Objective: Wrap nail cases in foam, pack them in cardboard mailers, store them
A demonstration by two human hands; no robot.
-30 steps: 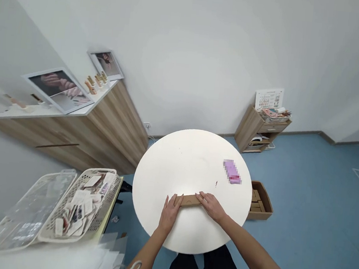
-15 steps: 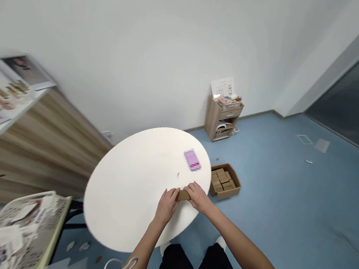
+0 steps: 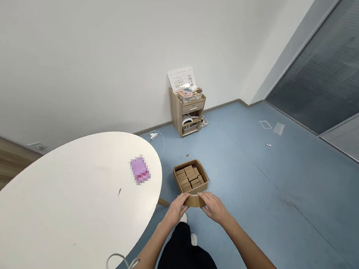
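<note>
1. Left hand (image 3: 176, 210): the left-hand fingers (image 3: 182, 201) are curled and pressed together, gripping the left end of a small kraft cardboard box (image 3: 194, 201).
2. Right hand (image 3: 215, 208): the right-hand fingers (image 3: 206, 199) are slightly spread and lie over the right end of the same box. The box is held lengthwise between both hands.
3. Directly ahead of the fingers, an open cardboard carton (image 3: 190, 176) sits on the blue floor (image 3: 247, 225), packed with similar small kraft boxes. The held box is just beside the carton's near rim; contact cannot be confirmed.
4. The rim of a round white desk (image 3: 158, 187) runs just left of the left hand. A pixelated pink item (image 3: 139, 170) lies on the desk, well apart from the fingers; its kind cannot be told.
5. The blue floor extends widely right of the right-hand fingers. A wooden bedside cabinet (image 3: 185, 114) stands well ahead, against the wall.
6. Both forearms reach forward and inward. A white cord loop (image 3: 120, 266) hangs at the left wrist.
</note>
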